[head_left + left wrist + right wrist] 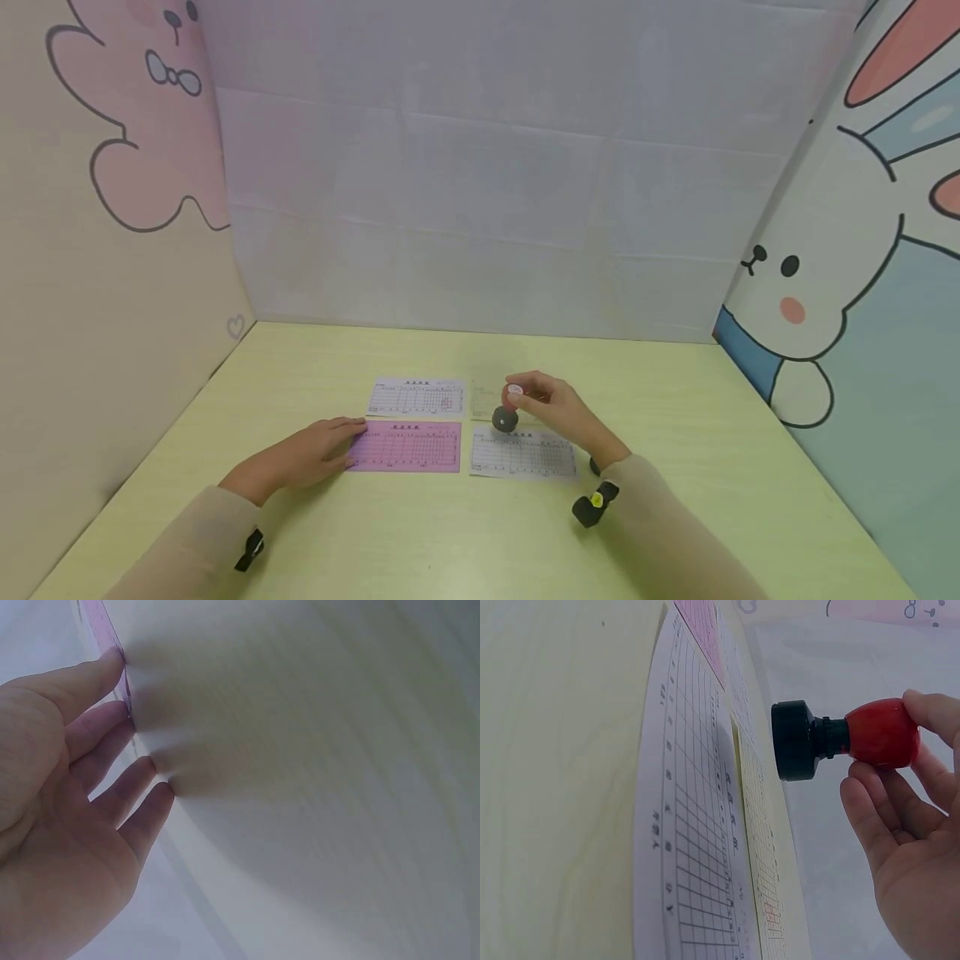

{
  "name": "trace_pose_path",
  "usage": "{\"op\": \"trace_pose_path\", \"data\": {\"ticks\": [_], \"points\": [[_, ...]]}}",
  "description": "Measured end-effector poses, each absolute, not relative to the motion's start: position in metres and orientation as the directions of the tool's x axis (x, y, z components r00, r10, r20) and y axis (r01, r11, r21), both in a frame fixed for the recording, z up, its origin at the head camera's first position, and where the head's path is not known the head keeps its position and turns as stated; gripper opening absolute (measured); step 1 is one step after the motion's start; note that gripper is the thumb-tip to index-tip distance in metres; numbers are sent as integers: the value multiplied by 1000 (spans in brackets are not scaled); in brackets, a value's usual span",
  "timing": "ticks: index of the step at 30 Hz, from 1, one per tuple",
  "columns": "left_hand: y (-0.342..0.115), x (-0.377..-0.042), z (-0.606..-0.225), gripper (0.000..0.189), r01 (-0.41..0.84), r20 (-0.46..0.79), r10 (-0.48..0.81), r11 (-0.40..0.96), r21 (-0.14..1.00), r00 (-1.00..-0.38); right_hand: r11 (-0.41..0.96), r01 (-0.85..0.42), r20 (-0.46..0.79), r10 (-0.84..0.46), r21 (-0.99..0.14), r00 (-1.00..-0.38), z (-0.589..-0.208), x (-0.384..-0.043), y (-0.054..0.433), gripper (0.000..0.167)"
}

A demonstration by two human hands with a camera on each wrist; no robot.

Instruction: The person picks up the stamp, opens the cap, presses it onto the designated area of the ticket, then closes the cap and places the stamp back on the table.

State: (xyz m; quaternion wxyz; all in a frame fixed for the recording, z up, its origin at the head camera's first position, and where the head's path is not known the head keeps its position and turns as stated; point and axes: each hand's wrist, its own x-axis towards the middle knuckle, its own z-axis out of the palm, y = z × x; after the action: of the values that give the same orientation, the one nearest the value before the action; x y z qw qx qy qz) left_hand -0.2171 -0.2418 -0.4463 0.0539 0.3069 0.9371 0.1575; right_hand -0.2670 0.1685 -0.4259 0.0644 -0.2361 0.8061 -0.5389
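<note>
The table [330, 533] is pale yellow, beside cartoon walls [900, 350]. Right hand [558, 408] pinches a red-handled, black-based stamp [829, 738]; left hand [307, 454], fingers extended, touches a pink form [405, 447].

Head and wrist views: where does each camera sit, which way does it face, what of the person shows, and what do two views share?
Head: worn on the head, facing forward and down at four printed forms; left hand, right hand and sleeves show.
Left wrist: on that wrist, facing the left hand at the pink form.
Right wrist: on that wrist, facing the right hand holding the stamp.
Shared: head and right wrist show the stamp.
</note>
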Motion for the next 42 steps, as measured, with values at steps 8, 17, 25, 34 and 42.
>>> {"op": "trace_pose_path", "data": {"ticks": [8,17,25,34,42], "points": [[-243,-217,-446,49,568,2,602,753,332,-799,370,-318,124,-462,-873,-878,-429,-266,155,40],[-241,-214,-443,49,557,-2,593,757,343,-805,385,-335,118,-488,-860,-865,-426,-263,137,43],[-241,-214,-443,50,546,-9,586,760,353,-810,403,-369,119,-526,-837,-842,-428,-261,118,46],[-241,-214,-442,50,548,-14,589,760,350,-808,395,-416,124,-587,-819,-800,-431,-258,99,44],[-242,-216,-443,50,555,-11,596,755,349,-803,371,-426,132,-606,-825,-784,-433,-255,87,43]]}}
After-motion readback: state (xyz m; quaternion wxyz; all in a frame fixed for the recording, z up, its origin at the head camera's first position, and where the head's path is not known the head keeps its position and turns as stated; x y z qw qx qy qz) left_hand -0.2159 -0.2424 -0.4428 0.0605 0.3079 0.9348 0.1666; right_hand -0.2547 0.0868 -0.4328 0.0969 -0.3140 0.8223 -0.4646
